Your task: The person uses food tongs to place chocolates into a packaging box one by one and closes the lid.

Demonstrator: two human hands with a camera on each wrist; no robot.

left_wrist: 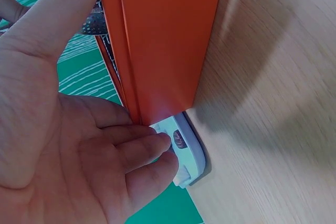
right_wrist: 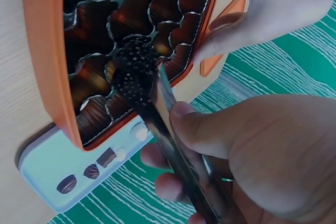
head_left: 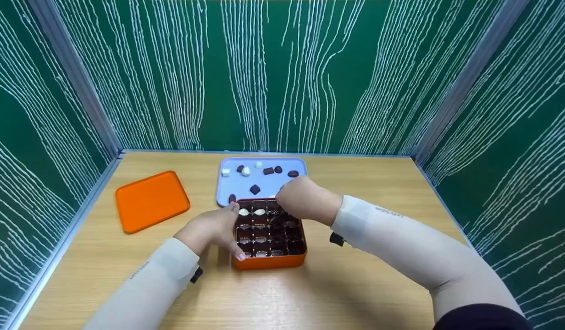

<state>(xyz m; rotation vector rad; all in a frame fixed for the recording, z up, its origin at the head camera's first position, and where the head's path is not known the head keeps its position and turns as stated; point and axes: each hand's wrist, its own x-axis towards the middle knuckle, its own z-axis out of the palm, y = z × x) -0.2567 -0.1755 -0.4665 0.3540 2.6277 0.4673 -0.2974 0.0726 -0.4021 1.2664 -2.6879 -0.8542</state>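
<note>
My right hand [head_left: 305, 198] grips a pair of metal tongs [right_wrist: 168, 129] with perforated ends. The tongs' ends reach down into the divided brown insert [right_wrist: 134, 11] of an orange box [head_left: 269, 262]; whether they pinch anything I cannot tell. White chocolates [head_left: 259, 212] sit in two compartments of the far row at its left end. My left hand [head_left: 213, 229] steadies the box's left side, thumb at the near corner and fingers at the far one. In the left wrist view, the thumb and fingertips lie along the box's orange wall [left_wrist: 163, 40].
Behind the box lies a pale blue tray [head_left: 236, 197] with several dark and white chocolates, among them a dark square-looking one [head_left: 255, 189]. An orange lid [head_left: 152, 201] rests on the wooden table [head_left: 356, 284] at the left. Green walls with white lines [head_left: 310, 68] enclose the table.
</note>
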